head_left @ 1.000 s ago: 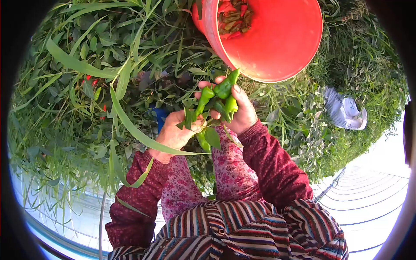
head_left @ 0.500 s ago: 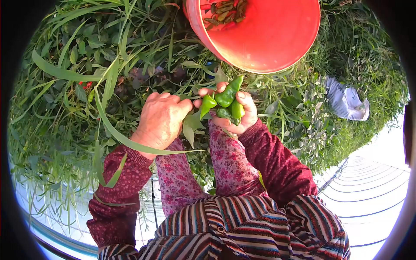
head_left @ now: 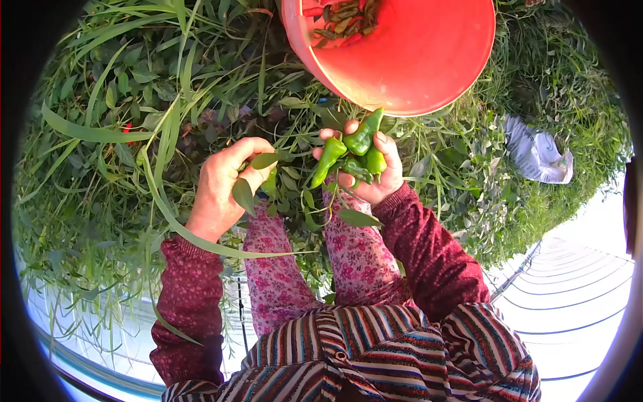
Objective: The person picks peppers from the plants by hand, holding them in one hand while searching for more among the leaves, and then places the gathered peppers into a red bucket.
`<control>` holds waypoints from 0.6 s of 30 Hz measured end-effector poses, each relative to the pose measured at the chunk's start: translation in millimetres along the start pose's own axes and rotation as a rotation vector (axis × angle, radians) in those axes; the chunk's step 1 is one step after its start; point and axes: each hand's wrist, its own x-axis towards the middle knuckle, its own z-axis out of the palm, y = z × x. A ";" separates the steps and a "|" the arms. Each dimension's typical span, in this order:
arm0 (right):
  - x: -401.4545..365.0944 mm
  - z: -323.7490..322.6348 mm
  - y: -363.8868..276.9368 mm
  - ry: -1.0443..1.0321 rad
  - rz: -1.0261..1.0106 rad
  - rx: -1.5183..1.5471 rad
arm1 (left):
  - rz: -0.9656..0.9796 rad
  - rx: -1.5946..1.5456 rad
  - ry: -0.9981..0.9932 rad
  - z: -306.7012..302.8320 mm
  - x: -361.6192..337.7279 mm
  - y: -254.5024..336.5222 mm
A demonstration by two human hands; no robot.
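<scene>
Several green peppers [head_left: 365, 137] are bunched in my right hand [head_left: 383, 175], with its fingers curled up around them. One lighter green pepper [head_left: 328, 161] hangs at the left of that bunch, by the fingertips. My left hand [head_left: 224, 184] is closed on a leafy pepper stem [head_left: 263, 161], though the exact pinch is partly hidden by leaves. Just right of its fingers, another green pepper [head_left: 269, 183] shows among the leaves. Leafy twigs spread between the two hands, above my knees.
Beyond my hands a red bucket [head_left: 422, 60] lies tilted toward me, with red and brownish peppers [head_left: 348, 20] inside. Dense grass and pepper plants surround it. To the right is a crumpled whitish plastic bag [head_left: 536, 151]. A long grass blade [head_left: 187, 218] crosses my left wrist.
My left hand has turned and drawn slightly left, and a leafy stem now shows at its fingers. In my right hand the peppers have shifted a little, the lighter one moving right.
</scene>
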 end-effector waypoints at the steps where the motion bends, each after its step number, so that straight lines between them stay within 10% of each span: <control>1: 0.8 -0.9 0.7 -0.013 0.003 -0.004 | 0.002 -0.095 0.072 0.2 1.9 3.9; 10: -10.3 -8.7 3.1 0.000 0.014 -0.021 | 0.002 -0.825 0.068 -5.0 73.4 73.2; 18: -6.8 -5.5 3.4 0.024 0.003 -0.021 | 0.320 -0.611 -0.029 17.4 109.1 115.3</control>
